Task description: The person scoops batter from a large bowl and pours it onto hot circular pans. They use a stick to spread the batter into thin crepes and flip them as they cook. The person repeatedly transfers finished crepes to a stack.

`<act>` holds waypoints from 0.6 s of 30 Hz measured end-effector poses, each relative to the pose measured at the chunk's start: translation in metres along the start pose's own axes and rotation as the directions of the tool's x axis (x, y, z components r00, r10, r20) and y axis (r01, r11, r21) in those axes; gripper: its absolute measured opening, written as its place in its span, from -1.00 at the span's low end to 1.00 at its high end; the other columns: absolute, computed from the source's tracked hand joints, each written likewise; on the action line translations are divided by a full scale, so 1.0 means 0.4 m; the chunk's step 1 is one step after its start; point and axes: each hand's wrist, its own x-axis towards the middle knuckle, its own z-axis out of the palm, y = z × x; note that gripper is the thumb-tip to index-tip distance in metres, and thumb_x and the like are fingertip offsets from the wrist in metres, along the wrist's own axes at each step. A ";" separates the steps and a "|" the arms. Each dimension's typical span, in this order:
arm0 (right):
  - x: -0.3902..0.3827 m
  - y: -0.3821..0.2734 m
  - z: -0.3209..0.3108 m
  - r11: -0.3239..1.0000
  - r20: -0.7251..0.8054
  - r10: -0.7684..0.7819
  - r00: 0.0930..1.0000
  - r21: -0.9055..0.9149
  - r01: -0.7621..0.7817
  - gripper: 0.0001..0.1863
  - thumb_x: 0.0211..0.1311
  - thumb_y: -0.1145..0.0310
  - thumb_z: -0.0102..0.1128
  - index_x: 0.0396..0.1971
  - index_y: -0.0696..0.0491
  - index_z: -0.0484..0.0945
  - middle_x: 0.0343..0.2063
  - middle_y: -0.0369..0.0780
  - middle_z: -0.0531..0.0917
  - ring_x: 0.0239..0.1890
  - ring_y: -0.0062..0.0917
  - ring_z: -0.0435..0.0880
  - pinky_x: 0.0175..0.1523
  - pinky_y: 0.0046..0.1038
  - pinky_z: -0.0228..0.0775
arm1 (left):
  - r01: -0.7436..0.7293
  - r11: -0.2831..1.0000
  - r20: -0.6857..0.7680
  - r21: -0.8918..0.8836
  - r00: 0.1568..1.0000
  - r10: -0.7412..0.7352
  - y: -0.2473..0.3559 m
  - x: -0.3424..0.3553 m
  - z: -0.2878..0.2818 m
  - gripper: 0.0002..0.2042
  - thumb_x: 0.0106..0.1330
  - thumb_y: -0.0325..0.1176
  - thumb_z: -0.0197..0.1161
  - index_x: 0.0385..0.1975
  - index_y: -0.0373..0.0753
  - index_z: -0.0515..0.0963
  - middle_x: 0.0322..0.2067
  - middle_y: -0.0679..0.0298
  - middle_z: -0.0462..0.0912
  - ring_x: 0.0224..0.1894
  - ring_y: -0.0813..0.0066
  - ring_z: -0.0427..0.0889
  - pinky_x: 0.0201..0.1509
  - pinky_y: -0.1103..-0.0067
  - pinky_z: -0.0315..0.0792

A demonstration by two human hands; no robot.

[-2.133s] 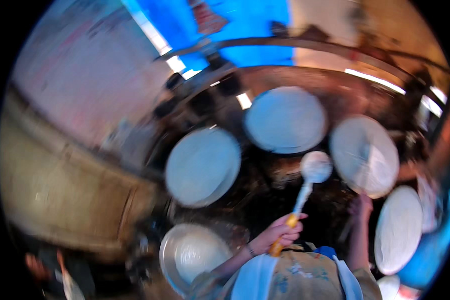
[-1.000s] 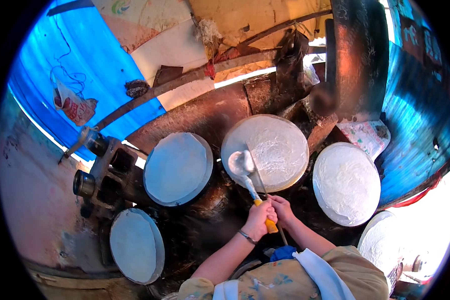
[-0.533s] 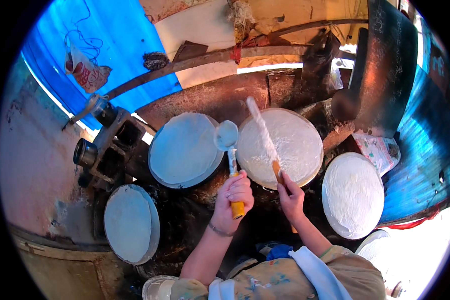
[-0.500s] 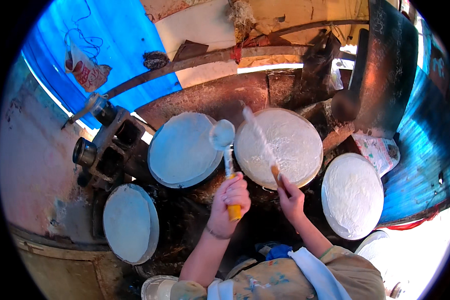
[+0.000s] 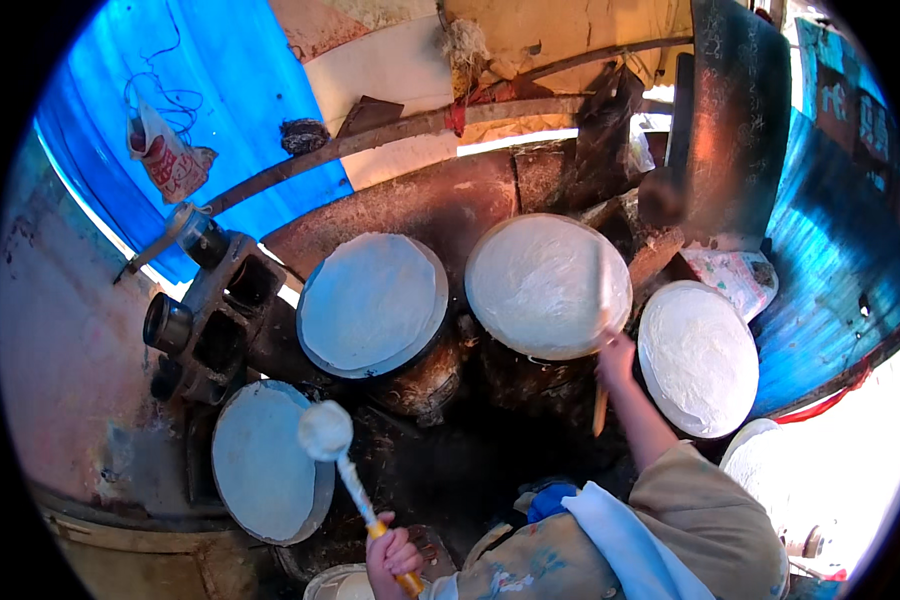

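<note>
Left hand [image 5: 393, 556] grip pinches the yellow-handled ladle [image 5: 327, 432] over the lower-left round griddle [image 5: 260, 465]; right hand [image 5: 615, 358] grip clasps a thin stick [image 5: 600, 330] on the middle batter-coated griddle [image 5: 547, 285].

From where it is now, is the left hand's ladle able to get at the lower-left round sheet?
Probably yes. The left hand holds the ladle, whose head hangs at the edge of the lower-left sheet, with nothing between them.
</note>
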 end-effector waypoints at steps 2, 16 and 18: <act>-0.119 0.123 0.052 0.954 0.142 -0.260 0.955 0.192 0.231 -0.73 0.14 0.36 0.16 -0.15 0.08 0.53 -0.71 -0.35 0.46 -0.85 -0.67 0.32 -0.79 -0.61 0.13 | 0.029 0.990 0.076 -0.140 0.997 -0.019 0.021 -0.020 -0.039 -0.78 0.36 -0.48 -0.15 -0.03 -0.25 0.29 -0.66 0.39 0.17 -0.75 0.75 0.17 -0.71 0.78 0.16; -0.376 -0.111 0.118 0.795 0.355 0.341 0.870 0.386 -0.468 -0.73 0.22 0.17 0.11 -0.15 -0.04 0.50 -0.79 -0.42 0.25 -0.85 -0.73 0.18 -0.78 -0.65 -0.02 | -0.174 0.917 0.097 -0.359 0.970 0.222 0.072 -0.159 -0.056 -0.78 0.38 -0.44 -0.17 -0.04 -0.29 0.30 -0.68 0.41 0.22 -0.77 0.79 0.26 -0.71 0.81 0.26; -0.408 -0.187 0.185 0.913 0.550 0.133 0.825 0.257 -0.318 -0.70 0.10 0.22 0.27 -0.18 0.02 0.55 -0.78 -0.42 0.32 -0.82 -0.73 0.24 -0.73 -0.61 0.03 | -0.190 0.903 0.078 -0.386 0.968 0.237 0.073 -0.157 -0.044 -0.79 0.38 -0.44 -0.16 -0.05 -0.29 0.32 -0.69 0.41 0.22 -0.77 0.80 0.26 -0.71 0.80 0.26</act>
